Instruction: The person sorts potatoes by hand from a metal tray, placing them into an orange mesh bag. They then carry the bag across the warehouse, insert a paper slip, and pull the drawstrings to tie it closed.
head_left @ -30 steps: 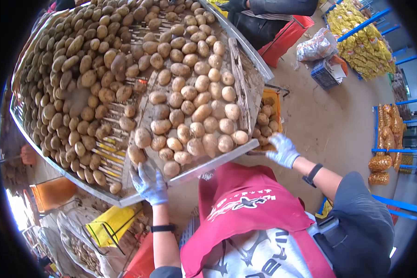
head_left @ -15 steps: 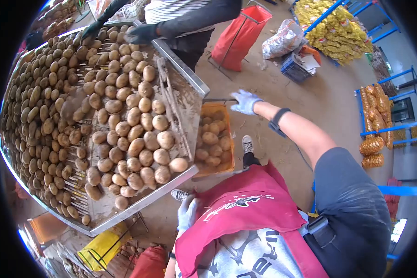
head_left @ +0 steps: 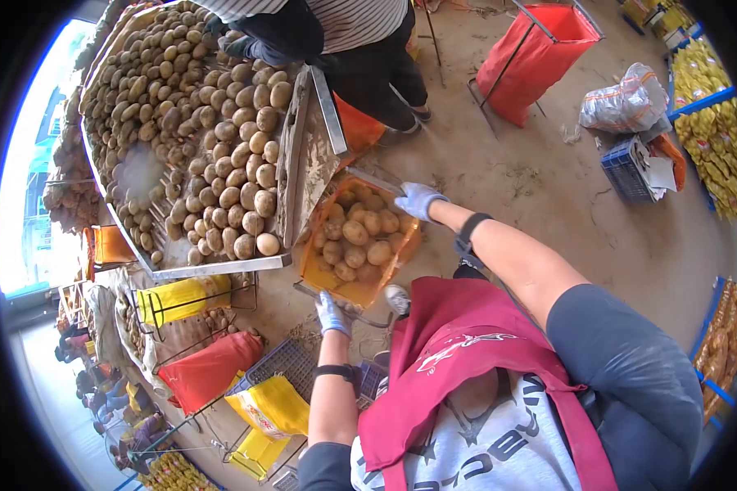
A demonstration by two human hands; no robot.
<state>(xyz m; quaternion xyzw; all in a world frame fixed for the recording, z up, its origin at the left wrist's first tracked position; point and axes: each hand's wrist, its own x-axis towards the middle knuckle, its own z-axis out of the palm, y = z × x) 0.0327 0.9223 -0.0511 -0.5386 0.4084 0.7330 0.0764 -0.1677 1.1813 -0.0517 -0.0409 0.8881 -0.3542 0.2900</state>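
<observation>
An orange mesh bag [head_left: 368,292] hangs on a metal frame at the end of the sorting table, with potatoes [head_left: 356,233] inside. My left hand [head_left: 333,315], in a pale glove, is closed on the near side of the bag's metal frame. My right hand [head_left: 420,201], gloved too, grips the frame at the bag's far right corner. Many potatoes [head_left: 241,176] lie spread over the sorting table [head_left: 307,164], its metal edge just left of the bag.
Another person [head_left: 360,49] stands at the table's far side, a dark-gloved hand over the potatoes. A red bag on a stand [head_left: 516,69] is beyond. A blue crate [head_left: 628,172] sits at right. Yellow bags [head_left: 184,300] and a red bag [head_left: 213,368] are at lower left.
My left hand has moved from beside my apron to the bag's frame. The orange bag now stands tilted, farther out from the table. My view has turned and shifted.
</observation>
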